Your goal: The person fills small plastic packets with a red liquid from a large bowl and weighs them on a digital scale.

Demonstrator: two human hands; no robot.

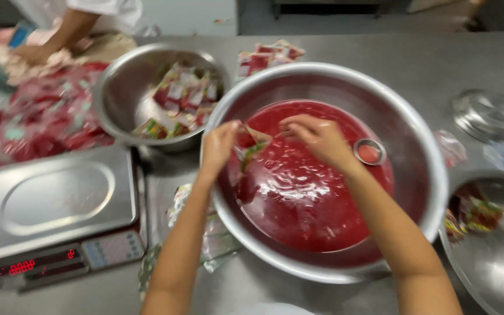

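Note:
A big steel bowl (pixel 415 134) in front of me holds red liquid sauce (pixel 304 192). Over its left part my left hand (pixel 220 146) and my right hand (pixel 319 137) both pinch a small red and green sauce packet (pixel 251 149), which hangs just above the liquid. A small round steel cup (pixel 370 151) with red sauce in it floats on the liquid, right of my right hand.
A second steel bowl (pixel 115 99) at the back left holds several sauce packets. A digital scale (pixel 59 204) stands at the left. Red packets (pixel 36 122) are heaped at the far left, where another person's hand (pixel 30 53) works. A steel lid (pixel 488 114) and another bowl (pixel 497 256) are at the right.

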